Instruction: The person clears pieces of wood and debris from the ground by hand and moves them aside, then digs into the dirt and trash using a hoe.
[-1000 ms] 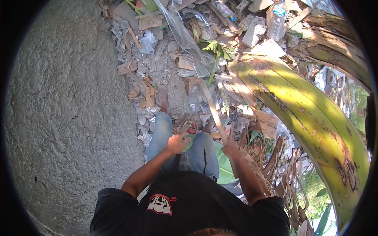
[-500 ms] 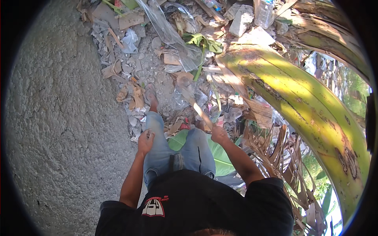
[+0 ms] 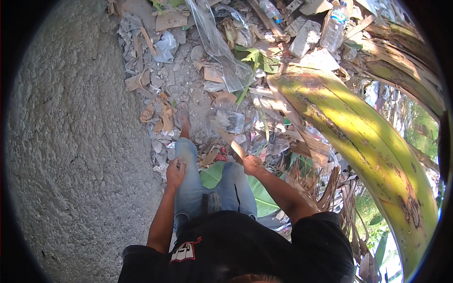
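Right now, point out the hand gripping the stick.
The right hand, closed around the pale stick; the left hand, by the left leg, is apart from it.

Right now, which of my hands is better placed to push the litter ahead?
Probably your right hand: it grips the wooden stick, which slants forward toward the litter. Your left hand appears over your left leg, off the stick.

The stick (image 3: 232,144) blurs at its far end, the right hand (image 3: 254,165) hiding the other
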Demonstrator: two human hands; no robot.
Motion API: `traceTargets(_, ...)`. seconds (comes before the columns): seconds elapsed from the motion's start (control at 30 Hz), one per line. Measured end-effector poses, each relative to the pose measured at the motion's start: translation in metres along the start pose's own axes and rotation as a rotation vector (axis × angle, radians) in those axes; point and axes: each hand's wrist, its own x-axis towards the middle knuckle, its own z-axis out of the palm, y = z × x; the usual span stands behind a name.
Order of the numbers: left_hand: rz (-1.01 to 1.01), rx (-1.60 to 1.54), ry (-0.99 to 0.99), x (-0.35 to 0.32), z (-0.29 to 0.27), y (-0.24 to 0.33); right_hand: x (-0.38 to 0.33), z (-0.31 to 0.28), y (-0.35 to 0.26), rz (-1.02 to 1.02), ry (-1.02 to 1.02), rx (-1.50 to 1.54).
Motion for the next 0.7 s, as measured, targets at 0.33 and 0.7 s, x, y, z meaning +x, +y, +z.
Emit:
traceTargets(0.33,0.091,0.131,0.183,0.037,0.024,-0.028,0.087,0.031,-0.068,0.058,-0.246,0.001)
traceTargets(0.7,0.060,0.069,0.375,0.158,-0.007,-0.064,0.109,0.060,-0.070,0.009,-0.404,0.210)
